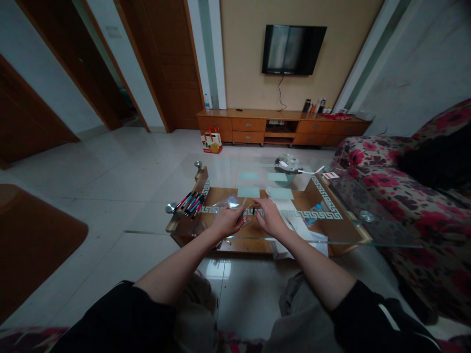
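Observation:
Over the glass coffee table (147, 215), my two hands come close together. My left hand (226, 221) is closed around a slim pen (246, 210), whose thin light end points up toward my right. My right hand (271, 218) has its fingertips bent in at that end, in a pinch; what exactly they hold is too small to make out. A small dark piece (253, 211) shows between the hands. Left of them lies a pile of pens (191, 203), black, blue and red. A crumpled clear plastic bag (228, 202) rests just beyond my left hand.
White papers (307, 234) and a bottle with a blue cap (316, 210) show to the right. A basket with a plastic bag (289, 163) stands at the table's far side. Round metal fittings (171, 207) mark the corners. A flowered sofa (401, 191) borders the right.

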A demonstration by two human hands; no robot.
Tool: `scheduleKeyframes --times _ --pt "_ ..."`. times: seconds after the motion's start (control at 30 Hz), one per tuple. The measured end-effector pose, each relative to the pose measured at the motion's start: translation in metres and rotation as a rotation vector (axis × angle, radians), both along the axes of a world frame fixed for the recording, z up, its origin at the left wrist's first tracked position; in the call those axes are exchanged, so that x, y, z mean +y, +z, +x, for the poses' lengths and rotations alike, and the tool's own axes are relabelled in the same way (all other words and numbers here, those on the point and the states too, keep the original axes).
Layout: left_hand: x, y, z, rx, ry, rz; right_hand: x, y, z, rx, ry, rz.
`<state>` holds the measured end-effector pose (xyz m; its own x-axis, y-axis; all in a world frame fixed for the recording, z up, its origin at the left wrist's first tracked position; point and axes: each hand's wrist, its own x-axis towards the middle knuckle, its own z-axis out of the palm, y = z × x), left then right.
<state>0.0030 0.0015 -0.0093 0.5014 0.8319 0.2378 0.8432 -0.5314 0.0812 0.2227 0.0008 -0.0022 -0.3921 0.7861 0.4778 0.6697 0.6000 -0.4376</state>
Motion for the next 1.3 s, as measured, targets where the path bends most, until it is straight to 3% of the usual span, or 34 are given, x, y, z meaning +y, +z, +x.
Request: scheduleKeyframes --times 0.27,0.57,1.1,1.2,1.3 --pt "0.000 -0.001 0.000 0.017 -0.006 0.014 -0.004 0.004 -0.004 -0.026 0.089 -0.010" --pt "0.001 -0.004 -0.001 0.000 -0.022 0.031 0.001 -0.005 -0.002 -0.028 0.139 0.007" --pt "0.001 -0.001 -0.001 -0.007 -0.030 0.033 0.001 -0.007 -0.002 -0.041 0.134 0.004" --pt "0.000 0.001 -0.002 -0.020 -0.036 0.025 -0.003 0.004 -0.004 -0.077 0.104 -0.006" --pt "0.000 0.003 -0.002 -0.028 -0.033 0.023 -0.016 0.034 -0.006 -0.051 0.014 -0.007"
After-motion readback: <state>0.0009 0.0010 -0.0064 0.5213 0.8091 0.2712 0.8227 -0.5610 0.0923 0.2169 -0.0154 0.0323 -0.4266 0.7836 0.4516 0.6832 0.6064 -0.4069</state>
